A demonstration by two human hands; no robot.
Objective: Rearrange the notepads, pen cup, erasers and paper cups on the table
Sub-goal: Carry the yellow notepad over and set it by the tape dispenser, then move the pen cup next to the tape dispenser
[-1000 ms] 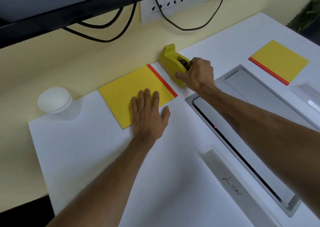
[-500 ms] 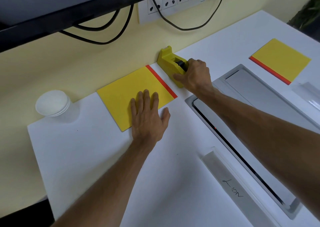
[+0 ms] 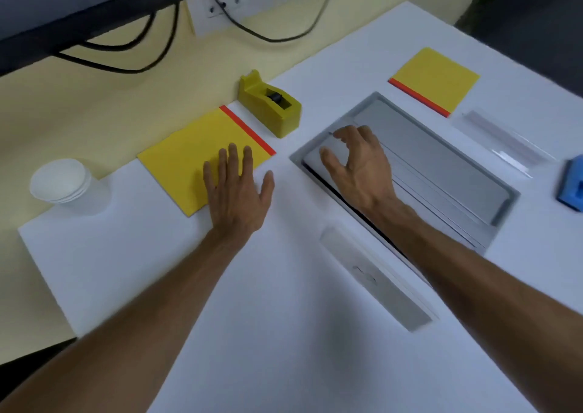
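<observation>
On the white table, nearest: left hand flat, fingers straight, pressing the near corner of a yellow notepad. Right hand loosely curled, holding nothing, over the grey desk hatch. Beyond, a yellow tape dispenser sits just beside the pad's red edge. Paper cups stacked far left, second notepad far right. Risk: sliding the pad rightward would likely jam it against the dispenser and buckle sheets.

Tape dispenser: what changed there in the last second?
The right hand let go of the yellow tape dispenser and drew back over the grey desk panel, holding nothing. The left hand stays flat on the near notepad; paper cups unmoved.
</observation>
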